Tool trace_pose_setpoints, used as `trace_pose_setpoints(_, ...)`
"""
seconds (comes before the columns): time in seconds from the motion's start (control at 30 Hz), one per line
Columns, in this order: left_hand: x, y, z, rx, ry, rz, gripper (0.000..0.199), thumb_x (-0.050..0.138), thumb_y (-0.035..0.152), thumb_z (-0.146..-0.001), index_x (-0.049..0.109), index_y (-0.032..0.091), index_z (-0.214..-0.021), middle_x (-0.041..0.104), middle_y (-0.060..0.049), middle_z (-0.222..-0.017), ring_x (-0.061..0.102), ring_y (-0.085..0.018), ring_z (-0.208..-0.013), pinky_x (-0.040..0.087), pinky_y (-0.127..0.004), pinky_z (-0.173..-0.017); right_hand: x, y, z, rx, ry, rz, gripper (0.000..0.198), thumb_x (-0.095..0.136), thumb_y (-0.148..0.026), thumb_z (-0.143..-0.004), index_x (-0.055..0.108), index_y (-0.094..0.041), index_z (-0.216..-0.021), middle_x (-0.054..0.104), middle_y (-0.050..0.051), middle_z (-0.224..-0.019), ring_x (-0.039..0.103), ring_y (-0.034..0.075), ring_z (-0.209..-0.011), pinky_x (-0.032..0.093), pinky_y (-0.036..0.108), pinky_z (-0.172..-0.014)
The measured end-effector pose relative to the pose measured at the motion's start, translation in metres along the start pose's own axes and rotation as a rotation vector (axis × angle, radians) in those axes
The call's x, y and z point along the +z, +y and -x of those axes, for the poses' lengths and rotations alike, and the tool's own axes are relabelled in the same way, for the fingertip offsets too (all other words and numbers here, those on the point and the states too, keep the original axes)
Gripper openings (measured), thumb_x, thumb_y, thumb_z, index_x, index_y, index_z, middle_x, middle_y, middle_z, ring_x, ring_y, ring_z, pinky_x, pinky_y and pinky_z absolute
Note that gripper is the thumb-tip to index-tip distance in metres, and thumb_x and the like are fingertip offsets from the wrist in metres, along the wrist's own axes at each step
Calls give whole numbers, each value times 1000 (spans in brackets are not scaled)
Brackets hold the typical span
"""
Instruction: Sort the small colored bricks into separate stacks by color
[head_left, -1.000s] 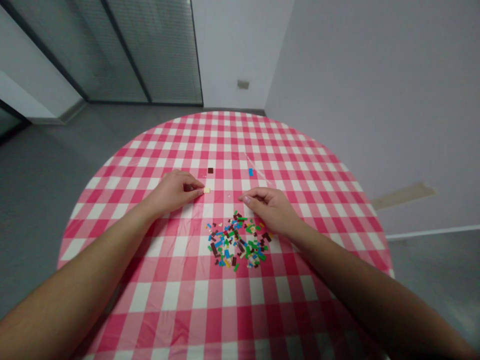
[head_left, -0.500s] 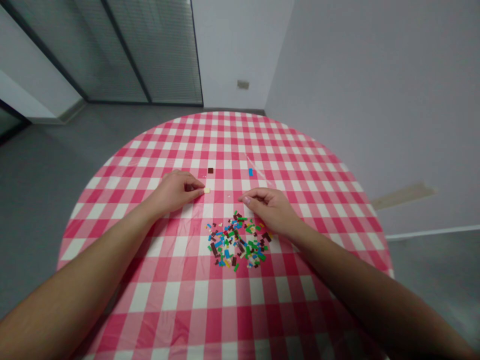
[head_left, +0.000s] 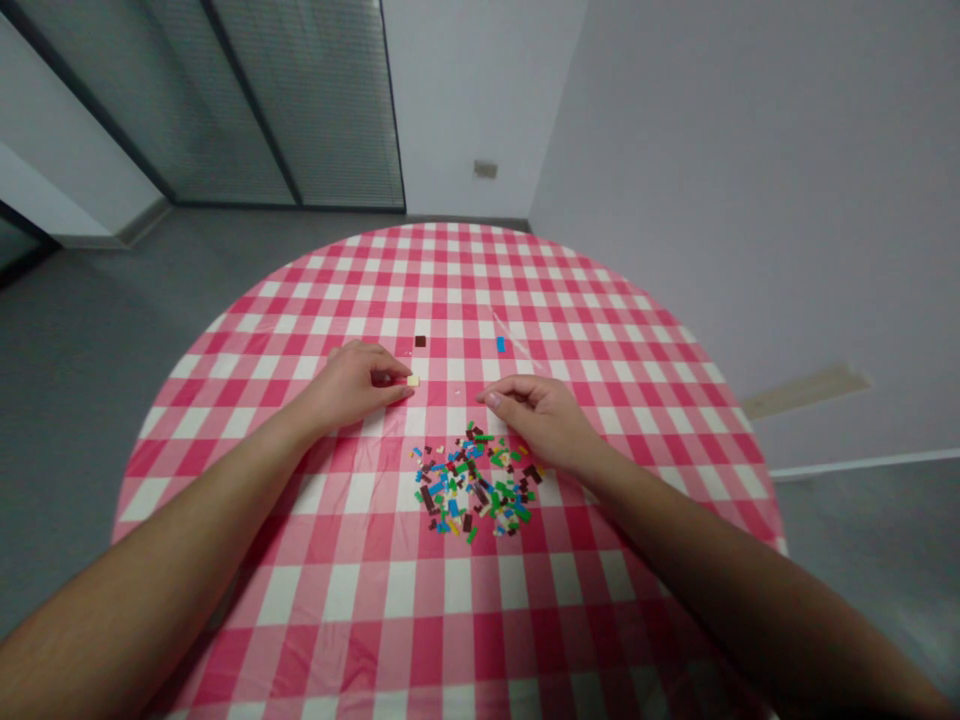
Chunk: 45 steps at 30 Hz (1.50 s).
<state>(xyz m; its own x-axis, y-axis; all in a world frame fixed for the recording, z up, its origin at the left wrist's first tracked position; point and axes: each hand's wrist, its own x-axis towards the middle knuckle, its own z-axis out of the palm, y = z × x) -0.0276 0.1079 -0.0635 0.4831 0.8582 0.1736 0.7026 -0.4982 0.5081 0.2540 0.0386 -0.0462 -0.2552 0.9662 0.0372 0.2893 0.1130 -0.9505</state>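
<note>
At the tips of my left hand (head_left: 354, 388) is a small cream building brick (head_left: 413, 381) lying on the checked cloth. The thumb and index finger are parted on either side of it; whether they touch it is hard to see. My right hand (head_left: 536, 412) hovers over the far right side of a loose pile of small coloured building bricks (head_left: 471, 490). Its thumb and index fingertips are pressed together, and anything between them is too small to make out. Beyond the hands lie a dark brown brick (head_left: 420, 341) and a blue brick (head_left: 501, 344).
A round table with a red and white checked cloth (head_left: 465, 270) fills the middle of the view. Tiny pale specks lie near the brown brick and between the hands. A wall (head_left: 750, 200) stands on the right, a glass partition (head_left: 315, 100) at the back left.
The left thumb has moved away from the index finger, toward me, at the cream brick. My right hand holds the same pose and place.
</note>
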Motion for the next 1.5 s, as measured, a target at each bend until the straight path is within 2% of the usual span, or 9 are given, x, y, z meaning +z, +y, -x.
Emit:
trace_pose_setpoints(0.3,-1,2,0,-16,-21,13,27,68,45,-87,82,22,-90,79,-8,-91,69,-25,-83,50,-38,-76,0,-1,0,19,4,-26,24,68,-44,-87,76,-21,-86,76,5,-84,64,17,-75,51,31,-66)
trace_pose_setpoints(0.77,-3,6,-1,-9,-24,15,27,67,45,-88,81,22,-88,80,-7,-91,69,-24,-84,50,-37,-76,0,-3,1,11,4,-29,25,68,-45,-85,75,-21,-86,75,6,-82,62,17,-71,49,31,-64)
trace_pose_setpoints(1.07,-1,2,-1,-19,-8,23,24,70,45,-87,81,24,-88,80,-7,-90,69,-25,-82,51,-38,-74,-3,-2,0,-2,-5,58,26,65,-44,-91,76,-21,-89,77,6,-84,64,17,-74,51,32,-66)
trace_pose_setpoints(1.2,-3,8,1,9,26,3,24,71,45,-89,81,23,-90,80,-7,-91,69,-27,-86,50,-42,-81,-8,-4,1,-48,-63,283,22,62,-35,-93,78,-19,-91,75,4,-78,62,16,-67,45,29,-63)
trace_pose_setpoints(1.33,-4,23,5,136,24,43,21,68,41,-93,80,23,-93,79,-6,-93,68,-25,-90,48,-43,-89,-15,-8,1,-146,-228,598,14,67,-26,-90,80,-20,-87,77,7,-84,66,19,-76,44,31,-69)
trace_pose_setpoints(1.5,2,41,12,265,-30,74,16,66,33,-96,79,24,-97,77,-5,-94,65,-23,-92,47,-40,-87,-15,-5,1,-144,-333,722,8,73,-25,-87,81,-24,-84,77,6,-83,65,20,-75,42,33,-67)
